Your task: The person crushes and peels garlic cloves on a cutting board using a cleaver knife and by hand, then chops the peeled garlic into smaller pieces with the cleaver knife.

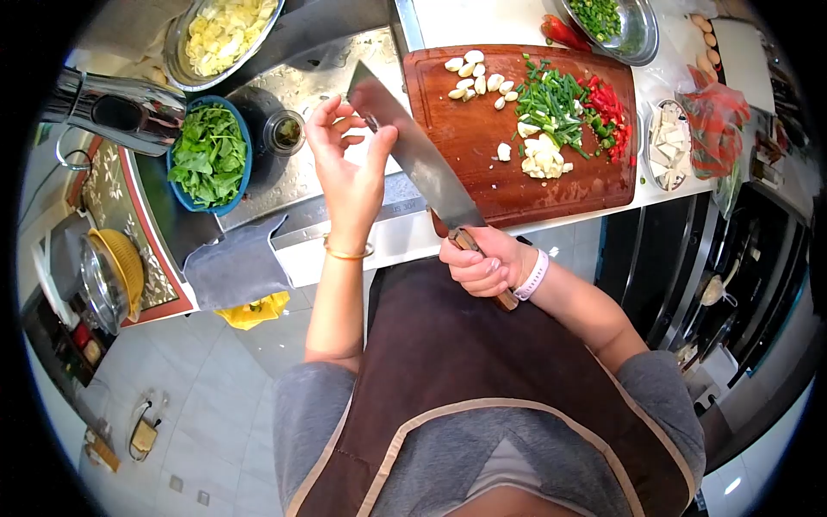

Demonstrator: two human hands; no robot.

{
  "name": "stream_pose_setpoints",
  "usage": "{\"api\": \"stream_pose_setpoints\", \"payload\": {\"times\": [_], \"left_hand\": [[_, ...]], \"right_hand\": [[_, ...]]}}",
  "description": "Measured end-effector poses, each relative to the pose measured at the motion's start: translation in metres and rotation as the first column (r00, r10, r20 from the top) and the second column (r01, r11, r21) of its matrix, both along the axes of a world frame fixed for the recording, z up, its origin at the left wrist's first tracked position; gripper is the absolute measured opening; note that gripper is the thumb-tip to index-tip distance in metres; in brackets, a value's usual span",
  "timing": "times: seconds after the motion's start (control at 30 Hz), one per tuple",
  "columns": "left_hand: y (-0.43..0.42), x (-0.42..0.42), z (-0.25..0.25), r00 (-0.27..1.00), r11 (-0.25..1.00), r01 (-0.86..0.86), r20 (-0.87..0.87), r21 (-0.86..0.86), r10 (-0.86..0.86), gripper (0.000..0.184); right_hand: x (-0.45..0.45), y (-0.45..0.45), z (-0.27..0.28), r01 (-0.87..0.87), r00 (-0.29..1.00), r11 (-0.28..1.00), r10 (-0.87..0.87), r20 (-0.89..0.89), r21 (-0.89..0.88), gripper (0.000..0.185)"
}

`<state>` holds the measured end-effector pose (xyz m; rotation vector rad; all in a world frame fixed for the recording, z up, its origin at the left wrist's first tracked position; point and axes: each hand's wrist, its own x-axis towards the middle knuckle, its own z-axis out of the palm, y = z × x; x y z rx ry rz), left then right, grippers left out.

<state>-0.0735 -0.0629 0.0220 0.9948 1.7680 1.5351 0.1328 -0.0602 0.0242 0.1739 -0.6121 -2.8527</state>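
My right hand (476,263) is wrapped round the wooden handle of a large kitchen knife (413,146), its broad blade tilted up and to the left. My left hand (351,164) is raised beside the blade, palm up, fingers apart and slightly curled, with nothing visible in it. Behind the blade lies a reddish-brown cutting board (448,138). On it are whole garlic cloves (479,73), a pile of crushed garlic (543,157), chopped green onion (551,99) and chopped red pepper (607,108).
Left of the board is a sink with a blue bowl of leafy greens (208,155) and a metal bowl of pale chopped vegetable (226,39). A dish of white slices (668,145) and a red plastic bag (717,129) lie right. A grey cloth (237,265) hangs over the counter edge.
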Motion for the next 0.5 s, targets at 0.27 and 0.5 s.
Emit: {"api": "stream_pose_setpoints", "payload": {"times": [0.27,0.5], "left_hand": [[-0.003,-0.046,-0.077,0.702,0.539,-0.346,-0.593,-0.768,-0.394,0.023],[-0.037,-0.072,-0.122,0.574,0.435,-0.299,-0.524,-0.849,-0.629,0.041]], "right_hand": [[0.020,0.002,0.013,0.003,1.000,0.999,-0.003,0.001,-0.050,0.060],[0.071,0.005,0.027,-0.111,0.927,0.963,0.012,0.374,0.244,0.064]]}}
